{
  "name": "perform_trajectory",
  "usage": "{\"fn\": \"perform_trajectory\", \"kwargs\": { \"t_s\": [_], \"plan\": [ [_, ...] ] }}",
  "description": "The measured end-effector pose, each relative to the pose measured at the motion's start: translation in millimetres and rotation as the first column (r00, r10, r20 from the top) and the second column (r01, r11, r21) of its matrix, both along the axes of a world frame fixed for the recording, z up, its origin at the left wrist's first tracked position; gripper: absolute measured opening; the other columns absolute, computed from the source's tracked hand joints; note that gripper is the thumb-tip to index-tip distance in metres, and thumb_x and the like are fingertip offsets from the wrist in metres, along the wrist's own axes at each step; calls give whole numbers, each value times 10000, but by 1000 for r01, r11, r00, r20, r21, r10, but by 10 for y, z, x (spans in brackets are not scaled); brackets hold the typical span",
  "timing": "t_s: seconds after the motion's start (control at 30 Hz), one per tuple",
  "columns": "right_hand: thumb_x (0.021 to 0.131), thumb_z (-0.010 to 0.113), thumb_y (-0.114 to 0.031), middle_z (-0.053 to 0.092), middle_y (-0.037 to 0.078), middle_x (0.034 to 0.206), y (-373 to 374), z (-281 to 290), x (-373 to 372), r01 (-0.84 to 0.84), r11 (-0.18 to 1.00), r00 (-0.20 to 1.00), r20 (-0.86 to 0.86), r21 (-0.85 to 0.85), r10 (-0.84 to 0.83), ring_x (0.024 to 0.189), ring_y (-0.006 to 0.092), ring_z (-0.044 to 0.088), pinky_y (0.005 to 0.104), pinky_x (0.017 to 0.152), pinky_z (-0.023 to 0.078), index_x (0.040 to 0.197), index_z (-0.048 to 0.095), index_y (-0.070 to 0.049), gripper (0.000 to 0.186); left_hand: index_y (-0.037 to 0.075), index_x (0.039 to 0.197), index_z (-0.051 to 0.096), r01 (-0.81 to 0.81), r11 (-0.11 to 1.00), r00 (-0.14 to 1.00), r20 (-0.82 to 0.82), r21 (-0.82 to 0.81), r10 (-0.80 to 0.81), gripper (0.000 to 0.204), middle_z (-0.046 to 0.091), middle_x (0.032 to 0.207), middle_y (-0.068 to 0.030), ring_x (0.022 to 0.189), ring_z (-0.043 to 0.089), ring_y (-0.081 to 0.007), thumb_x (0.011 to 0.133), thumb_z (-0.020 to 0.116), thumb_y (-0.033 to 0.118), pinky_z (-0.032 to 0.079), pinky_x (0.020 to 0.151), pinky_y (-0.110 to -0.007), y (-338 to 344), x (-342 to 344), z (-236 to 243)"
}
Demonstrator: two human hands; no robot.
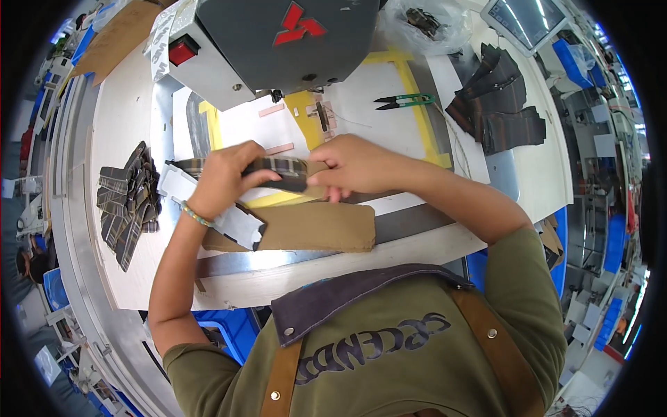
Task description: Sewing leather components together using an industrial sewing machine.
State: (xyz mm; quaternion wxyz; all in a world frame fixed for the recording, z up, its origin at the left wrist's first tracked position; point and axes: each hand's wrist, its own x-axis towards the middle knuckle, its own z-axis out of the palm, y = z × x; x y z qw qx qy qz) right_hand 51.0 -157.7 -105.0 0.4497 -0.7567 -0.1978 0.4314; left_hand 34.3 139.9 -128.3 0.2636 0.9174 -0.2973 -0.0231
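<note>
My left hand (226, 177) is closed on a dark plaid fabric strip (283, 169) above the work surface. My right hand (347, 167) pinches at the strip's right end, where a tan piece (316, 167) shows between fingers and fabric. A white card with dark edging (236, 226) lies slanting under my left wrist, over a long brown cardboard piece (313, 226). Beyond my hands are a yellow template (303, 108) with a small dark fitting and pink strips (272, 110) on the white bed of the machine (288, 42).
Plaid pieces (128, 201) are heaped at left, dark striped pieces (497, 104) at right. Green-handled snips (406, 101) lie right of the template. A plastic bag (427, 24) and a screen (521, 21) are at the back right. Blue bins (229, 326) sit below the table.
</note>
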Motion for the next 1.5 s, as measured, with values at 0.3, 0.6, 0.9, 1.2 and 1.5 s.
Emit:
{"fn": "perform_trajectory", "kwargs": {
  "t_s": [0.3,0.6,0.9,1.2,1.5],
  "plan": [
    [1059,684,-418,637,136,1502,-601,-345,286,59,995,242,968,-83,66,1458,318,555,552,1147,480,1358,723,-105,434,-21,1090,692,-191,978,980,-82,-90,183,228,732,997,-201,890,711,-375,1005,773,175,550,822,-400,-116,392,-35],
    [1085,616,-500,491,104,1681,-785,-537,751,24,968,139,960,-250,244,1559,324,435,579,1311,274,1586,546,-92,650,-43,995,708,-268,952,955,-170,-150,242,163,719,934,-87,850,682,-186,931,834,37,527,809,-321,-291,526,-72],
    [994,749,-203,681,100,1446,-821,-569,821,152,985,107,989,86,-103,1401,326,585,475,1160,464,1161,802,-44,236,-2,952,719,-384,896,884,-368,-224,287,120,680,857,34,790,572,-48,972,824,54,468,732,-229,-194,533,-111],
    [913,792,-96,767,43,1233,-789,-458,811,-29,988,20,988,154,-153,1230,287,670,461,1106,515,1016,808,-63,110,2,994,753,-396,876,891,-345,-276,294,108,719,847,46,817,603,-13,992,817,89,501,765,-211,-199,554,-155],
    [898,817,-111,712,78,1417,-730,-435,685,-271,960,226,974,74,-12,1362,322,620,483,1125,517,1236,785,-89,340,-5,1021,744,-382,888,897,-333,-257,290,124,717,871,43,844,620,-18,996,813,95,507,785,-211,-209,565,-111]
  ]
}}
